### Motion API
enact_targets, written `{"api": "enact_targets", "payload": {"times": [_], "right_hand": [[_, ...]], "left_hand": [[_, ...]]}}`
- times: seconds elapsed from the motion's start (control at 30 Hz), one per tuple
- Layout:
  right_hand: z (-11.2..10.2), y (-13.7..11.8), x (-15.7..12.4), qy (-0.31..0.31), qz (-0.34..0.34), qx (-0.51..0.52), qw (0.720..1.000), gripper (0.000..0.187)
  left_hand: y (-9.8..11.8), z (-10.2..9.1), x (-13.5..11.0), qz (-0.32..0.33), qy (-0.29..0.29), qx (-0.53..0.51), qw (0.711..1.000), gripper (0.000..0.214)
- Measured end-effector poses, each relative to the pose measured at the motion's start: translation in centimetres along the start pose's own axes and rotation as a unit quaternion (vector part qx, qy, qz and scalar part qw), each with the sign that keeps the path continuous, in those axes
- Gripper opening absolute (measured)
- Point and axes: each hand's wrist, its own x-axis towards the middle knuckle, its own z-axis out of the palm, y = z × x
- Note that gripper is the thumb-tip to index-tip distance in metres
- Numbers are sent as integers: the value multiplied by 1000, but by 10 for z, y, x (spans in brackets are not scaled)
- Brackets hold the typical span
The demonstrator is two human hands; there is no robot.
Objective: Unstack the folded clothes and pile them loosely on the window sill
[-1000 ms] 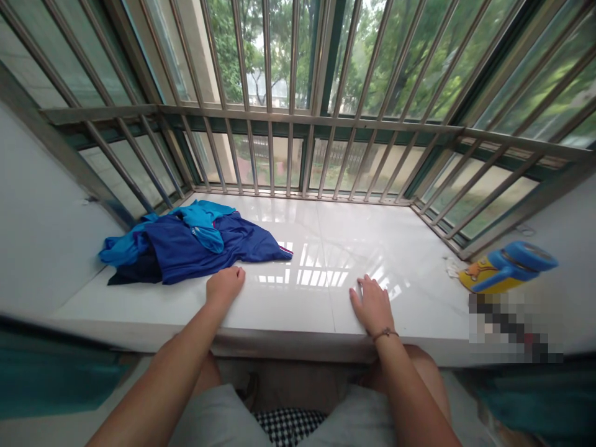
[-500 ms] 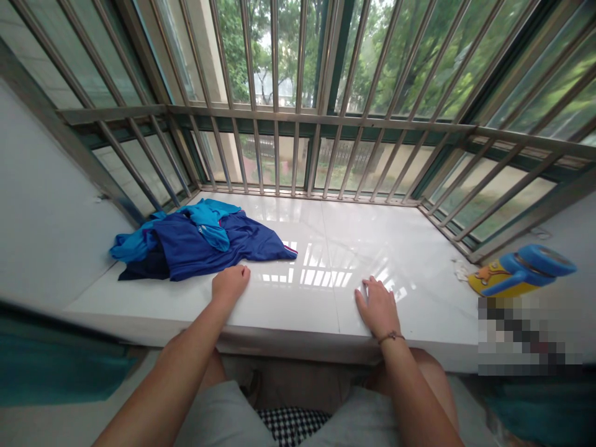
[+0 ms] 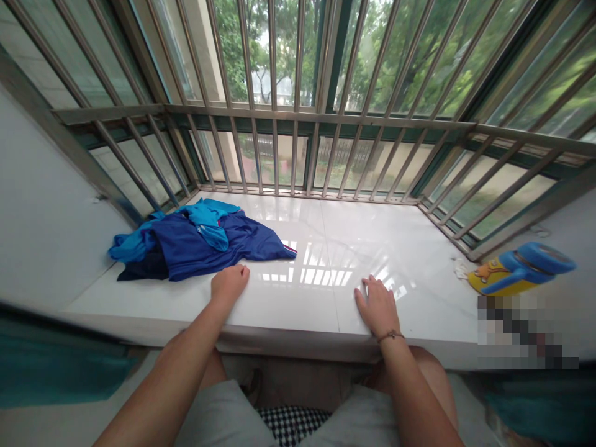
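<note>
My left hand (image 3: 228, 285) rests on the white polished stone sill (image 3: 298, 310) with its fingers curled, holding nothing. It sits just below and right of a heap of blue clothing (image 3: 200, 239), close to the cloth but apparently not on it. My right hand (image 3: 378, 305) lies flat on the sill with its fingers spread, touching only the stone. A braided bracelet (image 3: 390, 336) circles that wrist.
Steel window bars (image 3: 298, 112) and glass panes line the far side of the sill. A yellow and blue water bottle (image 3: 521, 270) lies at the right end beside a small white cloth (image 3: 462, 269). Teal curtains (image 3: 60, 366) hang at the lower left.
The view has shifted slightly, so the sill and clothing sit a little further right than a second ago. Both hands remain in the same places on the sill.
</note>
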Motion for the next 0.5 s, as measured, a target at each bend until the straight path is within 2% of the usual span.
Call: {"api": "enact_targets", "payload": {"times": [0.5], "right_hand": [[-8,-5,0,-17,7,-3,1000,55]], "left_hand": [[-1,1,0,6,11,1,1000,56]]}}
